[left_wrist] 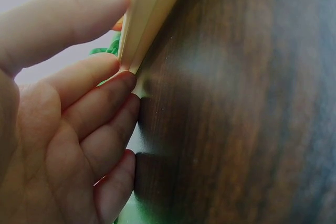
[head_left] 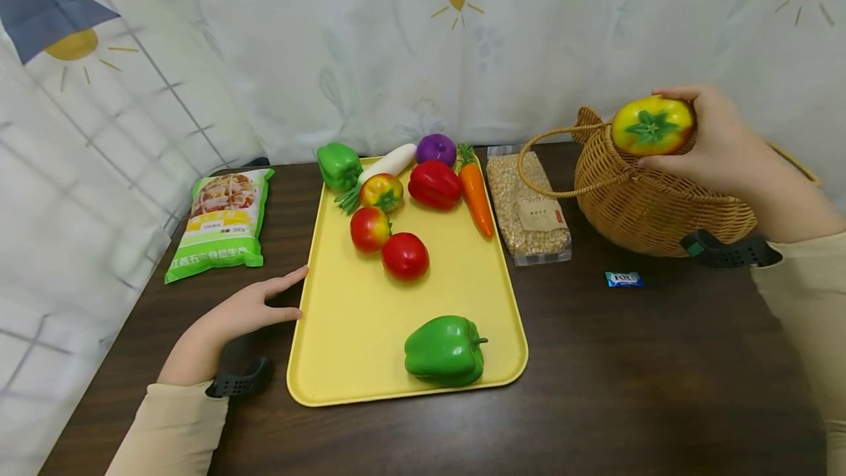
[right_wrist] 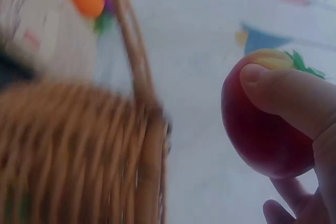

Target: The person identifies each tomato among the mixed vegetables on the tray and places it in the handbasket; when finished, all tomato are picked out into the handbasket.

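My right hand grips a red-and-yellow toy tomato over the mouth of a wicker basket. In the right wrist view the thumb presses on the tomato near its green leaves, beside the basket wall. My left hand has its extended fingertips at the left rim of a yellow tray. Seen from the left wrist, the fingers and thumb rest against the tray's edge. A large green bell pepper lies at the tray's near end.
Red tomatoes, a red pepper, a carrot, a white radish and a purple vegetable lie toward the tray's far end. Bagged grain, a small blue packet and a green food bag flank it.
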`<action>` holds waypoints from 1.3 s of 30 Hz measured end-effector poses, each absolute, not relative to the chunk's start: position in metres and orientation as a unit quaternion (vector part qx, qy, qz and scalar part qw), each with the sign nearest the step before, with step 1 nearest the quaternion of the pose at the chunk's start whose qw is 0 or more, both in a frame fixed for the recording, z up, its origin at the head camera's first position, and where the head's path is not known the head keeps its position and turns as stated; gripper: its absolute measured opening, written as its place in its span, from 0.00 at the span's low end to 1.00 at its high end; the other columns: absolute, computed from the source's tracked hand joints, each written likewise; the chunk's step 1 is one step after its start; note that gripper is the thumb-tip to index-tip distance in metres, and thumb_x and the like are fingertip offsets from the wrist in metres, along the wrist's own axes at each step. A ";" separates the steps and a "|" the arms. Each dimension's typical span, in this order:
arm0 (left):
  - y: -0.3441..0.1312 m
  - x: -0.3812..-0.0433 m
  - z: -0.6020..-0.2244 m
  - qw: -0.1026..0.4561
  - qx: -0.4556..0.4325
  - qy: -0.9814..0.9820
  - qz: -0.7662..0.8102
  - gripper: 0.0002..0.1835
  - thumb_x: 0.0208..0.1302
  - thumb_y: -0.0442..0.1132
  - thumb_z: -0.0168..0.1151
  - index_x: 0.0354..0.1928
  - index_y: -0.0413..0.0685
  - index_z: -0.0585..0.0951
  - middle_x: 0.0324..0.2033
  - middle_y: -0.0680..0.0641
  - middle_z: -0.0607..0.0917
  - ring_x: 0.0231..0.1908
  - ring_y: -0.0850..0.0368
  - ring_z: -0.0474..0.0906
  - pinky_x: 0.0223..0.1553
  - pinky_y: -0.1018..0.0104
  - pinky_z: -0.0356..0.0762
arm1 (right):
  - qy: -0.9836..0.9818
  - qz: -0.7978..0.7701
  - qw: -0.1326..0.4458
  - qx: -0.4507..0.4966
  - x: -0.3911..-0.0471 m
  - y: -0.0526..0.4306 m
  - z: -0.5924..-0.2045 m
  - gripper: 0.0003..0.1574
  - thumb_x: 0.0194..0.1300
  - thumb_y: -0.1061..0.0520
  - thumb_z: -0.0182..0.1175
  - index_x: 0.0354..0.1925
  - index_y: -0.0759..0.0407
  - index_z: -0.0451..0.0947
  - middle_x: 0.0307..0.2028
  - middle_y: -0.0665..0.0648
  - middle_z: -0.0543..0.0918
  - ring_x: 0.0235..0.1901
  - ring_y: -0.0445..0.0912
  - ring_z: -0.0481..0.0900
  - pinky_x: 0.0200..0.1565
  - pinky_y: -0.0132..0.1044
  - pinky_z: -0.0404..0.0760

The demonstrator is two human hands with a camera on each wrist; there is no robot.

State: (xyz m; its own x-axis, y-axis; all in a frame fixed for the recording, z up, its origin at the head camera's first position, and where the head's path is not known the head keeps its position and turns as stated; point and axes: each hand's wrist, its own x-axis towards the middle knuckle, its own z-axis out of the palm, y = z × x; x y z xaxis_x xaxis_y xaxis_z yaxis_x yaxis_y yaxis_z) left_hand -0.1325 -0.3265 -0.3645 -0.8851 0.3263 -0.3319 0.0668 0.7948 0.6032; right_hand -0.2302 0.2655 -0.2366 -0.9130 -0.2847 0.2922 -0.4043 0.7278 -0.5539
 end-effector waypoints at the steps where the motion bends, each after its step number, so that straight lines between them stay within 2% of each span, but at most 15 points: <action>1: -0.326 -0.133 -0.364 0.216 0.105 0.922 0.304 0.42 0.57 0.55 0.59 0.70 0.52 0.53 0.67 0.36 0.57 0.65 0.36 0.53 0.58 0.41 0.59 | -0.925 0.319 0.097 0.182 -0.233 0.272 -0.238 0.51 0.47 0.67 0.67 0.65 0.66 0.50 0.57 0.68 0.58 0.40 0.26 0.61 0.34 0.09 0.65; 6: -0.325 -0.133 -0.364 0.216 0.103 0.923 0.301 0.42 0.57 0.55 0.59 0.70 0.53 0.53 0.67 0.36 0.57 0.65 0.36 0.53 0.58 0.41 0.59 | -0.931 0.329 0.076 0.142 -0.244 0.301 -0.245 0.52 0.51 0.64 0.65 0.67 0.62 0.47 0.59 0.67 0.55 0.38 0.24 0.62 0.32 0.09 0.67; 9: -0.324 -0.132 -0.362 0.216 0.107 0.923 0.300 0.42 0.58 0.53 0.59 0.70 0.52 0.53 0.66 0.35 0.58 0.64 0.35 0.54 0.57 0.40 0.60 | -0.940 0.315 0.053 0.123 -0.248 0.313 -0.251 0.51 0.53 0.61 0.65 0.68 0.65 0.47 0.57 0.68 0.58 0.35 0.23 0.63 0.28 0.13 0.70; 14: -0.323 -0.131 -0.361 0.217 0.104 0.923 0.300 0.41 0.58 0.52 0.60 0.70 0.52 0.53 0.66 0.35 0.58 0.64 0.35 0.54 0.57 0.40 0.60 | -0.954 0.279 0.030 0.103 -0.251 0.322 -0.260 0.52 0.56 0.54 0.63 0.68 0.68 0.46 0.57 0.75 0.59 0.32 0.23 0.59 0.25 0.13 0.65; 17: -0.323 -0.131 -0.362 0.217 0.103 0.923 0.302 0.41 0.58 0.53 0.59 0.70 0.53 0.53 0.67 0.36 0.58 0.65 0.36 0.54 0.57 0.41 0.60 | -0.957 0.274 0.018 0.095 -0.253 0.326 -0.267 0.51 0.58 0.52 0.61 0.68 0.68 0.45 0.59 0.77 0.57 0.41 0.39 0.68 0.25 0.13 0.61; 20: -0.323 -0.133 -0.363 0.217 0.102 0.923 0.300 0.42 0.58 0.54 0.59 0.70 0.53 0.53 0.67 0.36 0.57 0.65 0.36 0.53 0.58 0.41 0.59 | -0.958 0.273 -0.003 0.082 -0.254 0.328 -0.274 0.52 0.60 0.49 0.58 0.69 0.67 0.42 0.60 0.78 0.54 0.48 0.61 0.66 0.24 0.15 0.62; 21: -0.323 -0.134 -0.364 0.218 0.100 0.923 0.300 0.42 0.57 0.55 0.59 0.70 0.53 0.53 0.67 0.37 0.57 0.65 0.36 0.53 0.58 0.41 0.59 | -0.960 0.271 -0.008 0.077 -0.254 0.328 -0.275 0.52 0.60 0.48 0.58 0.69 0.67 0.41 0.60 0.78 0.54 0.49 0.68 0.62 0.25 0.18 0.64; 23: -0.324 -0.134 -0.364 0.217 0.100 0.924 0.298 0.42 0.57 0.55 0.59 0.70 0.53 0.53 0.67 0.36 0.57 0.65 0.36 0.53 0.58 0.40 0.58 | -0.962 0.265 -0.015 0.064 -0.254 0.328 -0.278 0.53 0.61 0.46 0.57 0.69 0.66 0.40 0.60 0.78 0.54 0.49 0.68 0.63 0.28 0.27 0.72; 25: -0.324 -0.134 -0.364 0.218 0.096 0.924 0.297 0.42 0.57 0.55 0.59 0.70 0.54 0.53 0.67 0.37 0.57 0.65 0.37 0.53 0.59 0.41 0.58 | -0.965 0.255 -0.018 0.051 -0.253 0.327 -0.280 0.54 0.60 0.43 0.56 0.70 0.64 0.39 0.59 0.78 0.55 0.49 0.68 0.64 0.33 0.41 0.75; 27: -0.323 -0.134 -0.363 0.220 0.097 0.924 0.298 0.42 0.57 0.55 0.59 0.70 0.54 0.53 0.67 0.36 0.57 0.65 0.36 0.53 0.58 0.40 0.59 | -0.968 0.248 -0.022 0.042 -0.253 0.327 -0.282 0.55 0.60 0.41 0.56 0.70 0.62 0.39 0.59 0.78 0.56 0.49 0.69 0.63 0.37 0.55 0.72; 29: -0.323 -0.134 -0.362 0.219 0.100 0.924 0.297 0.42 0.58 0.54 0.59 0.70 0.53 0.52 0.67 0.35 0.57 0.65 0.35 0.53 0.57 0.40 0.59 | -0.968 0.246 -0.028 0.036 -0.252 0.326 -0.283 0.56 0.59 0.40 0.56 0.71 0.61 0.38 0.59 0.78 0.56 0.50 0.70 0.62 0.41 0.63 0.67; 32: -0.324 -0.134 -0.362 0.218 0.100 0.924 0.297 0.42 0.57 0.54 0.59 0.70 0.53 0.53 0.66 0.34 0.57 0.64 0.35 0.54 0.57 0.40 0.60 | -0.967 0.247 -0.040 0.044 -0.253 0.327 -0.283 0.56 0.59 0.40 0.57 0.71 0.60 0.38 0.60 0.78 0.55 0.51 0.71 0.60 0.44 0.66 0.63; 39: -0.324 -0.135 -0.367 0.215 0.100 0.925 0.295 0.42 0.57 0.54 0.59 0.70 0.53 0.53 0.66 0.35 0.58 0.64 0.36 0.54 0.57 0.41 0.60 | -0.959 0.267 -0.054 0.074 -0.254 0.329 -0.283 0.53 0.61 0.44 0.57 0.70 0.63 0.39 0.62 0.76 0.53 0.54 0.69 0.58 0.45 0.64 0.62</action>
State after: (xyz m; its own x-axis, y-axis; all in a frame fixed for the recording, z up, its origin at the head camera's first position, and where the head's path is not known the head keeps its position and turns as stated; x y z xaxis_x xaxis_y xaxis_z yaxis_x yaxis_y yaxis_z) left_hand -0.1354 -0.3244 -0.3666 -0.8872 0.3129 -0.3391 0.0585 0.8053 0.5899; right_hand -0.2537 0.3285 -0.2830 -0.9834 -0.1702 -0.0632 -0.1130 0.8463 -0.5206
